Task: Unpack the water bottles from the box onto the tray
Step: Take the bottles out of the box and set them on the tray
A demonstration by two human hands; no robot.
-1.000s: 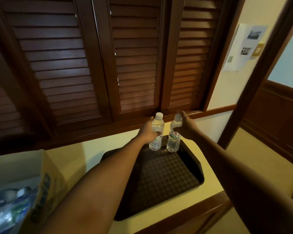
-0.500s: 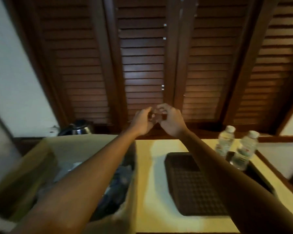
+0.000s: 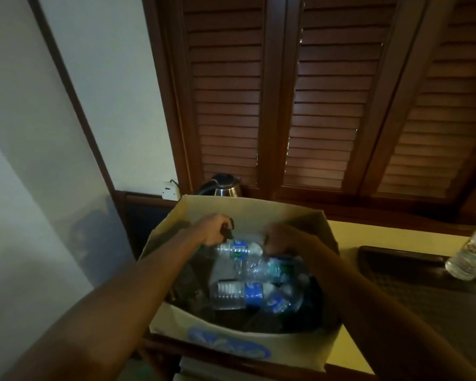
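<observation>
While both arms reach down into the open cardboard box point(image 3: 248, 213), the left hand point(image 3: 213, 233) is curled into a fist at the far left of the pile, its fingers closed on something dark and small at the end of a lying bottle point(image 3: 238, 249) with a blue label; I cannot make out for sure whether that is the cap. The right hand point(image 3: 279, 239) is bunched up too, fingers drawn together just beside the other end of the same bottle and over a second bottle point(image 3: 270, 268), but what exactly it pinches is hidden under the knuckles. Nearer to me in the box lies a third bottle point(image 3: 239, 295), on its side, with a ribbed clear body and a blue band. All 3 lie flat among crumpled clear wrap, in shadow.

The box stands at the left end of a pale yellow counter point(image 3: 346, 232). To its right, apart from it, sits a dark brown tray point(image 3: 401, 259) with a textured floor, and 1 water bottle point(image 3: 470, 257) stands at the tray's far right, cut by the edge of view. Behind the box are a steel kettle point(image 3: 226, 187) and a white wall socket point(image 3: 169, 189), under dark wooden louvred shutters point(image 3: 322, 105).
</observation>
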